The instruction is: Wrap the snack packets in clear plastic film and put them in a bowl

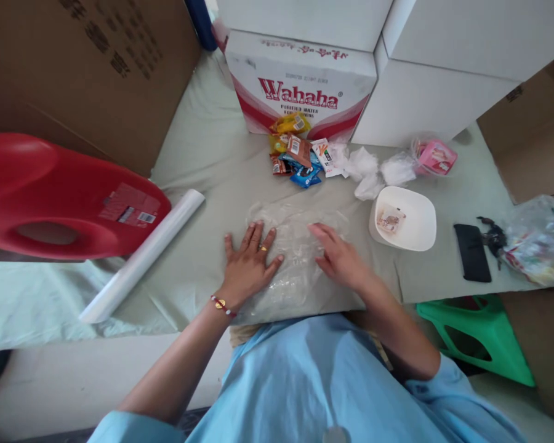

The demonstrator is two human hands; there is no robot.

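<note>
A clear, crinkled plastic bag (295,271) lies spread on the cloth-covered table in front of me. My left hand (249,261) rests flat on its left side, fingers spread, palm down. Over the right part of the bag is my right hand (339,255), its fingers stretched out leftward and the thumb apart. Whether its fingertips press on the plastic or hover just above, I cannot tell. Neither hand holds anything. Close to my right hand stands a white bowl (402,219) with a small printed packet (390,218) in it.
Snack packets (298,154) and crumpled white plastic (367,169) lie before a Wahaha carton (300,86). At left are a white roll (143,255) and a red jug (74,166). A pink packet (436,157), black phone (471,252) and filled plastic bag (542,240) are at right.
</note>
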